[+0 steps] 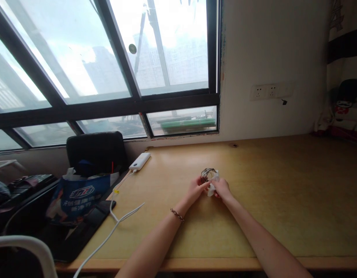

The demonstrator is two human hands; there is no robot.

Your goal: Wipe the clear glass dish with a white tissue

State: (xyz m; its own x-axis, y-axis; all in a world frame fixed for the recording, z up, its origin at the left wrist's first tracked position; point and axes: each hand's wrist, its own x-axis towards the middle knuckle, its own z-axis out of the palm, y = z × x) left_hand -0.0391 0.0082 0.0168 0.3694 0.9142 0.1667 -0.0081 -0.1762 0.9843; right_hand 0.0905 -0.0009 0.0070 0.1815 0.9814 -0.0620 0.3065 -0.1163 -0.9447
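A dark, shiny, patterned ring-shaped band (pixel 207 170), possibly a bangle, is held upright just above the table. My left hand (pixel 197 187) grips its left side, thumb toward the middle. Closed around a crumpled white tissue (pixel 210 192), my right hand (pixel 222 189) presses it against the band's right side. Both hands meet at the lower part of the band, so that stretch is partly hidden. A braided bracelet (pixel 177 214) circles my left wrist.
The wooden table (pixel 282 200) spreads out under my arms. On its left edge lie a white power bank (pixel 140 161) and a white cable (pixel 118 222). Beyond that edge, a blue bag (pixel 80 199) sits on a black chair (pixel 95 148). A window (pixel 172 46) and wall sockets (pixel 265 92) are behind.
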